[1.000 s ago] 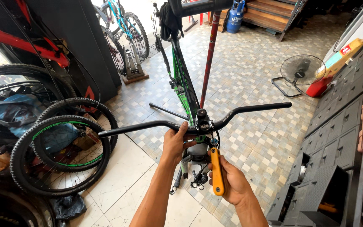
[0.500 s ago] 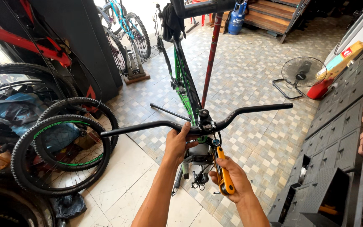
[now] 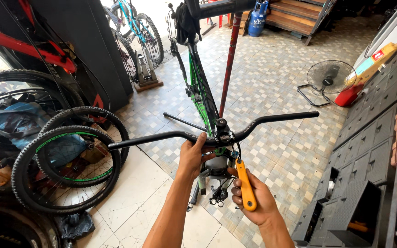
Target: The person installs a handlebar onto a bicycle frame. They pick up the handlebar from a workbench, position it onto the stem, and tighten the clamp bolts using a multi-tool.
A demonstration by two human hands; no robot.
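A green and black bicycle frame (image 3: 201, 87) hangs on a red repair stand pole (image 3: 228, 59). Its black handlebar (image 3: 276, 118) runs across the middle of the view. My left hand (image 3: 193, 156) grips the bar just left of the stem (image 3: 224, 135). My right hand (image 3: 253, 202) holds an orange-handled tool (image 3: 245, 183), whose tip meets the stem area from below. Loose cables and small parts (image 3: 217, 195) dangle under the stem.
Two loose wheels with knobby tyres (image 3: 65, 170) lean at the left, beside a red bicycle frame (image 3: 24, 43). A floor fan (image 3: 331, 78) stands on the tiled floor at the right. Black tool drawers (image 3: 368, 151) line the right edge. More bicycles (image 3: 136, 36) stand at the back.
My right hand has shifted the orange tool slightly up and in towards the stem. My left hand stays on the bar.
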